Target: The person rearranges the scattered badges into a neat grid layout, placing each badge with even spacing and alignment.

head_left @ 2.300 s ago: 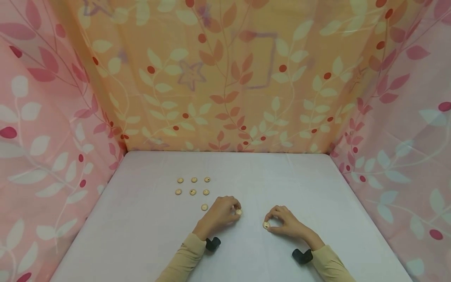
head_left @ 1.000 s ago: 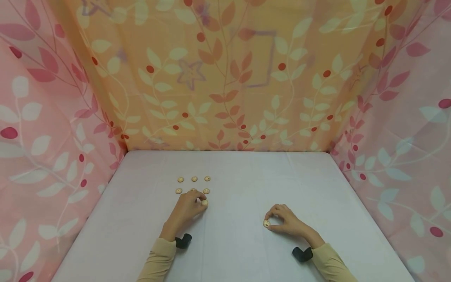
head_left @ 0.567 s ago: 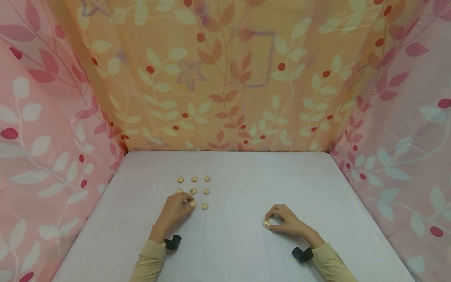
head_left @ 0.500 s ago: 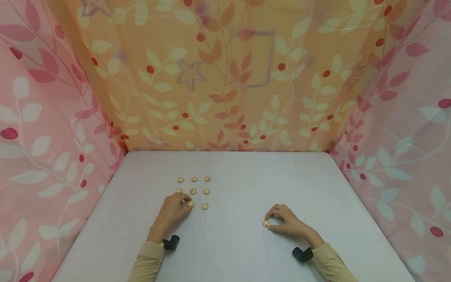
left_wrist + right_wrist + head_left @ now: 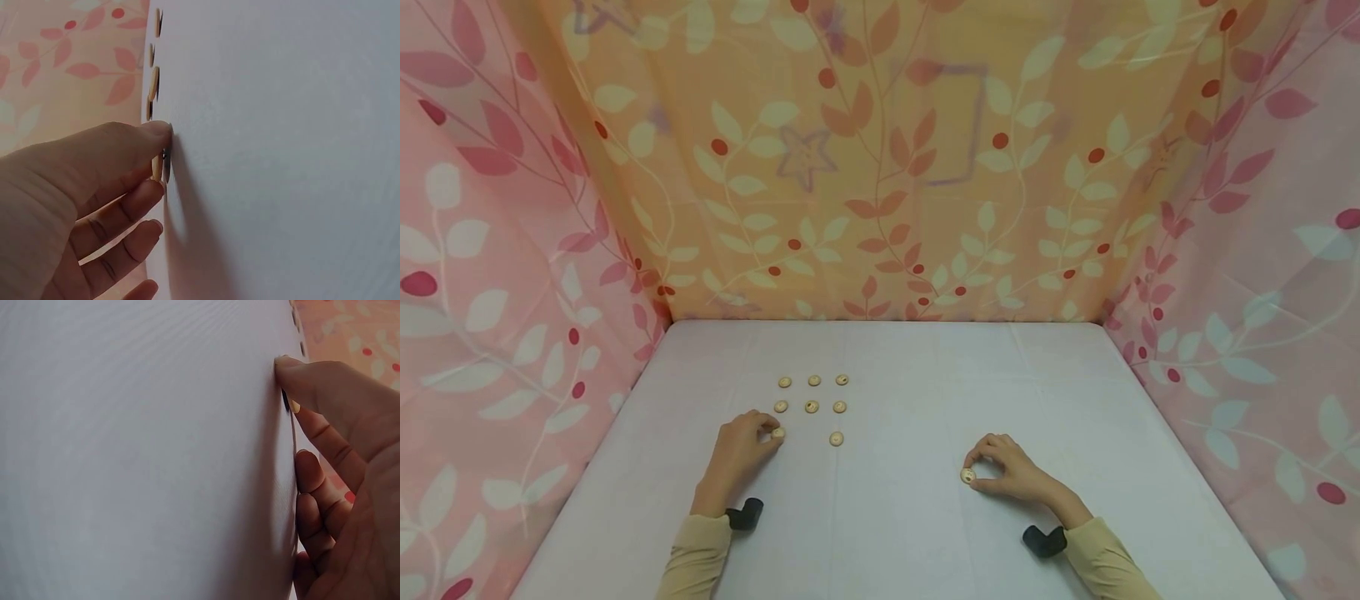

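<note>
Small round beige wooden buttons lie on the white table in two rows of three: the far row includes a button [image 5: 814, 380] at its middle, the nearer row a button [image 5: 812, 407] with a dark spot. Just nearer, a lone button [image 5: 837, 438] sits at the right. My left hand [image 5: 739, 454] pinches another button [image 5: 778, 433] between thumb and fingers, below the left end of the second row. Well to the right, my right hand [image 5: 1011, 473] pinches a button [image 5: 967, 475] by its edge at the table. In the left wrist view, the thumb partly covers the held button [image 5: 157, 167].
The white table [image 5: 910, 533] reaches back to an orange leaf-patterned curtain [image 5: 880, 208]. Pink patterned curtains stand on both sides, such as the left curtain [image 5: 512, 275]. Black wrist devices, including the right one [image 5: 1043, 542], sit beside the sleeves.
My left hand has moved left across the table with its button, from between the groups, past the lone button, to under the second row's left end. The right hand has stayed in place.
</note>
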